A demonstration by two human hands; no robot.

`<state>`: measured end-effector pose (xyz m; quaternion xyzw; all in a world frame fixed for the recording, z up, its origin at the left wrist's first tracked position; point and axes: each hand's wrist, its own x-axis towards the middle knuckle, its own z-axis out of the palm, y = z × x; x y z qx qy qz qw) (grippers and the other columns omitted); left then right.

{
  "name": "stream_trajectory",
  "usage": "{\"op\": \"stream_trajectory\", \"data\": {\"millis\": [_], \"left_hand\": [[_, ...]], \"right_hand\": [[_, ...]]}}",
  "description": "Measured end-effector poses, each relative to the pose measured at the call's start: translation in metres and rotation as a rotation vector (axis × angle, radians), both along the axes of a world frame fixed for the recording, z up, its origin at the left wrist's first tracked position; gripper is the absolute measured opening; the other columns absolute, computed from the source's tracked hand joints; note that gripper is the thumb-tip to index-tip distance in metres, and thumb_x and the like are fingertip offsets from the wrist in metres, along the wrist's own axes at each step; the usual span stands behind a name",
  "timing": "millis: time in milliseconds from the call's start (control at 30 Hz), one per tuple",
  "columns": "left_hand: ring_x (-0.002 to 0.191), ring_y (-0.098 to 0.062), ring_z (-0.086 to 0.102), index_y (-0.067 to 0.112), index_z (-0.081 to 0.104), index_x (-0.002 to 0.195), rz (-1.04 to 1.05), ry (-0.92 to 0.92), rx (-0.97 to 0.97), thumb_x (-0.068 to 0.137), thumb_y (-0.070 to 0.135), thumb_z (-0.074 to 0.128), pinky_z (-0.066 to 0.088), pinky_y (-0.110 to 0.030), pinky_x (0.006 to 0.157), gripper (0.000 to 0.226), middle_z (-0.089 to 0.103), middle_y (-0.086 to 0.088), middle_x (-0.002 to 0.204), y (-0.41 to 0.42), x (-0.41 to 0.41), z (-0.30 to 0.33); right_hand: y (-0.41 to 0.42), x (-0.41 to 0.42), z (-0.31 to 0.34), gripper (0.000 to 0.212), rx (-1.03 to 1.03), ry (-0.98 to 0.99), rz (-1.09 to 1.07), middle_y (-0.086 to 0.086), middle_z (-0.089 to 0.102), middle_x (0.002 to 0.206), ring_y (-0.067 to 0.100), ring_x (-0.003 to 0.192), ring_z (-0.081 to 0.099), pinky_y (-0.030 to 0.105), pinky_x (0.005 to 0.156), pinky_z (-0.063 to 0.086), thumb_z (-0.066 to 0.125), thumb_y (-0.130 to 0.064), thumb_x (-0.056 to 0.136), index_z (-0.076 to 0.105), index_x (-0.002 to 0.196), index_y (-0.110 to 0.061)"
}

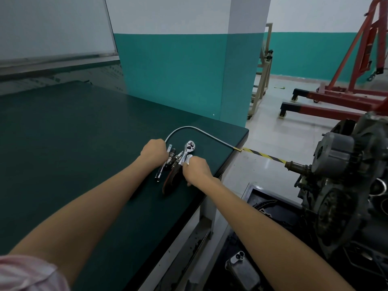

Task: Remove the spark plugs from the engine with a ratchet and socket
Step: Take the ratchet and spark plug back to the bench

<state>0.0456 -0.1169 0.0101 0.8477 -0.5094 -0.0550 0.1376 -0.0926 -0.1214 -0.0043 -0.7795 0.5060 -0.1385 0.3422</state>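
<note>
Green matting covers the workbench (63, 143), and near its right edge, toward the far right corner, lies a small heap of tools. Both hands reach into it. The left hand (153, 151) is curled over the spark plugs (172, 158) and a slim extension bar (160, 172) (whether it actually grips them cannot be told). The right hand (196, 170) pinches a chrome socket (189, 159) beside the ratchet (185, 156), whose dark handle points back toward the person. A flexible pickup wand (195, 129) arcs behind the heap. The engine (346, 175) stands off the bench's right edge.
</note>
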Motion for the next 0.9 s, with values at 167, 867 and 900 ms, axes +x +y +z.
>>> {"op": "stream_trajectory", "data": {"millis": [167,867,900], "left_hand": [[0.07,-0.025,0.046,0.001,0.052,0.064,-0.086,0.023,0.096,0.088,0.012,0.052,0.035,-0.028,0.059,0.026,0.049,-0.009,0.064,0.0,0.007,0.005],[0.104,-0.03,0.052,0.024,0.056,0.127,-0.266,-0.17,-0.149,0.088,0.007,0.038,0.046,-0.039,0.081,0.046,0.06,-0.01,0.117,0.029,-0.013,-0.016],[0.101,-0.03,0.054,0.024,0.057,0.125,-0.264,-0.166,-0.145,0.087,0.007,0.038,0.046,-0.039,0.079,0.046,0.061,-0.009,0.115,0.031,-0.016,-0.015]], "right_hand": [[0.003,0.011,0.002,0.025,0.249,-0.092,0.045,0.026,0.068,0.079,0.028,0.062,0.061,0.024,0.046,0.04,0.034,0.004,0.087,0.044,0.065,-0.003],[0.031,0.0,0.003,0.051,0.189,-0.272,-0.03,0.02,0.058,0.11,0.023,0.053,0.061,0.023,0.041,0.049,0.034,-0.009,0.086,0.029,0.135,-0.019],[0.033,0.001,0.003,0.049,0.168,-0.262,-0.021,0.019,0.058,0.111,0.027,0.063,0.064,0.03,0.052,0.055,0.034,-0.01,0.085,0.032,0.134,-0.018]]}}
